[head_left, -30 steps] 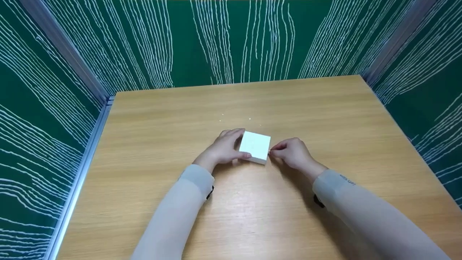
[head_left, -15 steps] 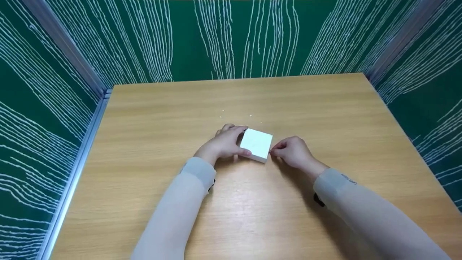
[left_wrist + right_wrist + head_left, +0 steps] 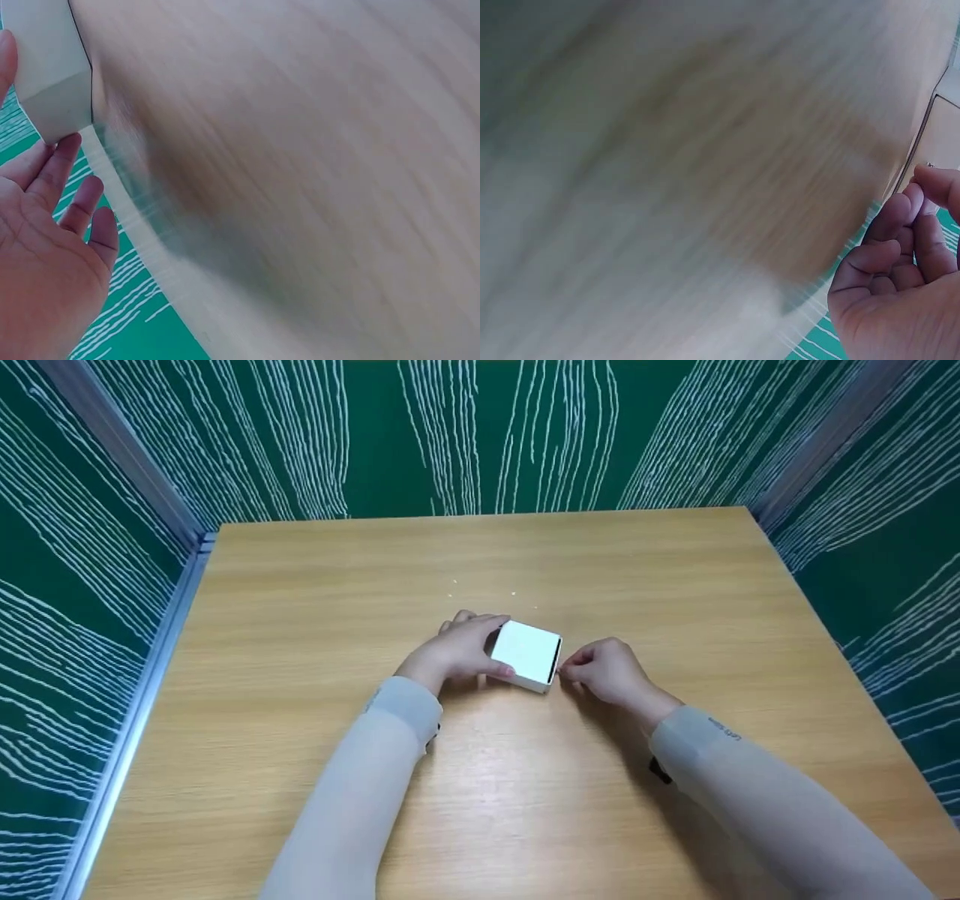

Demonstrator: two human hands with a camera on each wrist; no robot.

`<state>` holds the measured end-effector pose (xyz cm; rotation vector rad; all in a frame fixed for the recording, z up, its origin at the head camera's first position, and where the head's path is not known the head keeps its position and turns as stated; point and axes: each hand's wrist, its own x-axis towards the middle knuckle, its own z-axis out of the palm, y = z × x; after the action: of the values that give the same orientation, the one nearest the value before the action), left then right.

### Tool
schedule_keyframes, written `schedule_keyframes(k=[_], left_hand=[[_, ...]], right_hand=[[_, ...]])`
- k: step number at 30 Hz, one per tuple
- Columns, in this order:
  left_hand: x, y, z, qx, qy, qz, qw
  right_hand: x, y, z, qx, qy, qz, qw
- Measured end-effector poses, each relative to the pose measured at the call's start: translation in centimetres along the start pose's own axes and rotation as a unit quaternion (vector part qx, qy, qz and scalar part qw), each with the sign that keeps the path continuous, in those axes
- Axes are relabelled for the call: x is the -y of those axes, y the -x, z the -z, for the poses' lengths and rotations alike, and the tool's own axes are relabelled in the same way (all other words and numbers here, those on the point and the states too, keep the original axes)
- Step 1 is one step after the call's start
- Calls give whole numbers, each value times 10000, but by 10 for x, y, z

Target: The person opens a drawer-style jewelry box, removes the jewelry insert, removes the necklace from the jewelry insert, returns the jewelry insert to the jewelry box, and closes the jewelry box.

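Note:
A small white box (image 3: 527, 651) stands near the middle of the table, slightly turned. From its left side my left hand (image 3: 466, 649) grips it, thumb along the near edge and fingers at the far corner. In the left wrist view the fingers reach to the end of the white box (image 3: 56, 82). My right hand (image 3: 609, 671) is at the box's right side, thumb and forefinger pinching a tiny pull on that side. The right wrist view shows the fingertips against the box's side face (image 3: 943, 131). A dark slit runs along the top's right edge.
Several tiny white specks (image 3: 513, 593) lie on the wooden table (image 3: 337, 585) beyond the box. Green walls (image 3: 375, 450) with white wavy lines enclose the back and both sides. A metal rail (image 3: 135, 697) runs along the left edge.
A dark slit has appeared between the box's top and its right side, where the right hand pinches. Both hands keep their places at the box; the whole view has shifted slightly.

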<state>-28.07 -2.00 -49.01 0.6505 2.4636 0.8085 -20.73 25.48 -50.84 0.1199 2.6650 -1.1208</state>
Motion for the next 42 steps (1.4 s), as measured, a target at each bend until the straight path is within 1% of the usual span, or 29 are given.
schedule_keyframes(k=[4,9,12,16,19,30,38,42], left_hand=[[-4,1,4,-7,24,-11,10000],[-2,8,5,-26,-18,145,9999],[-8,6,1,35,41,141,9999],[-11,5,1,49,61,85,9999],[-12,5,1,48,7,95,9999],[-7,6,2,118,-127,93,9998],[-9,7,3,105,10,170,9998],[-8,7,3,75,86,178,9998]], right_hand=[[3,3,6,-3,-17,-141,9999],[3,4,4,29,19,-147,9999],[-3,9,9,-21,95,-196,9998],[-4,11,11,-70,172,-226,9996],[-6,12,12,-59,231,-162,9996],[-12,15,13,-77,183,-8,9998],[-13,18,15,-9,159,-271,9995],[-14,19,16,-21,183,-204,9996]])
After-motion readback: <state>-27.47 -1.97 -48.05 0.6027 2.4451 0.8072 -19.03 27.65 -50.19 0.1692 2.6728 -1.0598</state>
